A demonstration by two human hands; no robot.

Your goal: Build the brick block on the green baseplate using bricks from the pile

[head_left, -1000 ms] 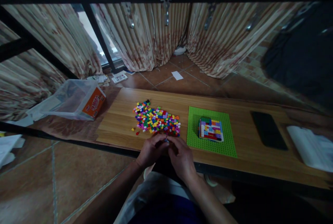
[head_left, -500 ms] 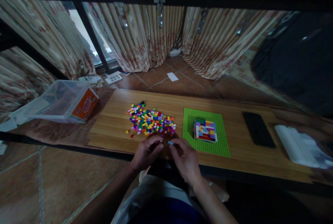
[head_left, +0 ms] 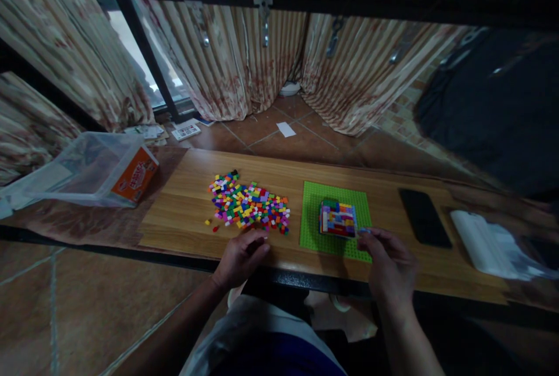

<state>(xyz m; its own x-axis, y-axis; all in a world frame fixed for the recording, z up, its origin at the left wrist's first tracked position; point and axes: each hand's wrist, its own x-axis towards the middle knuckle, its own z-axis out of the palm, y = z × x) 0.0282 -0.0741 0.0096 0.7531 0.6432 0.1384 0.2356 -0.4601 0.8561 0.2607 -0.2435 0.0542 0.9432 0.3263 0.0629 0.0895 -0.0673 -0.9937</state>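
A pile of small coloured bricks (head_left: 248, 205) lies on the wooden tabletop (head_left: 183, 216). To its right a green baseplate (head_left: 315, 229) carries a multicoloured block of stacked bricks (head_left: 338, 219). My left hand (head_left: 241, 257) rests at the table's near edge just below the pile, fingers curled loosely, nothing visible in them. My right hand (head_left: 390, 265) sits at the baseplate's near right corner, pinching a small light-blue brick (head_left: 364, 231) beside the stacked block.
A clear plastic bin with an orange label (head_left: 98, 169) stands at the left. A black phone (head_left: 423, 217) and a white plastic-wrapped bundle (head_left: 493, 243) lie at the right. A black frame bar crosses overhead; curtains and tiled floor lie beyond.
My hands were together below the pile. The right hand has since carried the small blue brick rightward to the baseplate's near right corner. The left hand stayed near the pile.
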